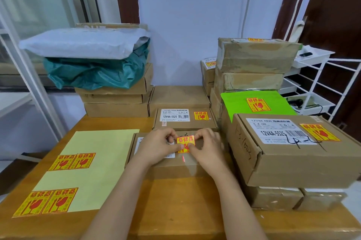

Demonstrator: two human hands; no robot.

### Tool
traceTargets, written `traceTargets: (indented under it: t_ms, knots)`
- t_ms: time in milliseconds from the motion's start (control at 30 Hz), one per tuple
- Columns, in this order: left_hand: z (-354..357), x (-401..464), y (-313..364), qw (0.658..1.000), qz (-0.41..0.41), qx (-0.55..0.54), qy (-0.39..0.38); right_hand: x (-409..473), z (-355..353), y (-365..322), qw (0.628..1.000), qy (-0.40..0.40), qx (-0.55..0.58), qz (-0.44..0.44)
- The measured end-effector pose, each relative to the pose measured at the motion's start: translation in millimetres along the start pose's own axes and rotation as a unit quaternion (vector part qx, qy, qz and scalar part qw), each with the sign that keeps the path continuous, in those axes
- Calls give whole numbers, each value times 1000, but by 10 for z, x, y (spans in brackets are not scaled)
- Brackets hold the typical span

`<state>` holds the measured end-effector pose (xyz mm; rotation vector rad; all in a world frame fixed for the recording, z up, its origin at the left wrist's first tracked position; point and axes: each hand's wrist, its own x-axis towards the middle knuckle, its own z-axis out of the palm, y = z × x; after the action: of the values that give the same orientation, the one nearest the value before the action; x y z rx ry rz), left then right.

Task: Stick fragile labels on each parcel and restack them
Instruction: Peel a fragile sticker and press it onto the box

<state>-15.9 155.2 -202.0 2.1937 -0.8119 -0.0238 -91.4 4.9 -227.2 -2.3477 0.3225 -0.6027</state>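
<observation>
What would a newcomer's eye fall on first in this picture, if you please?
Probably the red-and-yellow fragile label at the centre, pinched by both hands over a brown parcel. Next, the bright green parcel at right, already labelled, and the yellow label sheet at left with four labels remaining.

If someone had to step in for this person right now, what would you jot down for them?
Hands: the left hand and right hand both pinch one fragile label over the top of the brown box in front.
Where things are: the yellow backing sheet lies at left with four labels on it.
Done: the box behind, the big box at right and the green parcel already show labels.
Left: press this label down, then label the left stack, where none shows, and restack.
</observation>
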Motion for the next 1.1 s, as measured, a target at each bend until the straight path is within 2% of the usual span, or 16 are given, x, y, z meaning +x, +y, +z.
traceTargets:
  t_ms: [233, 600, 800, 1100]
  knots:
    - [13, -6, 0, 999, 22, 23, 7, -23, -32, -13, 999, -38, -4, 23]
    - [-38, -5, -17, 998, -14, -46, -27, -16, -49, -3, 989, -113, 85, 33]
    - [-2, 9, -23, 999, 11, 48, 12, -1, -63, -32, 989, -92, 99, 59]
    - [53, 54, -50, 991, -10, 136, 3, 26, -86, -38, 988, -78, 119, 66]
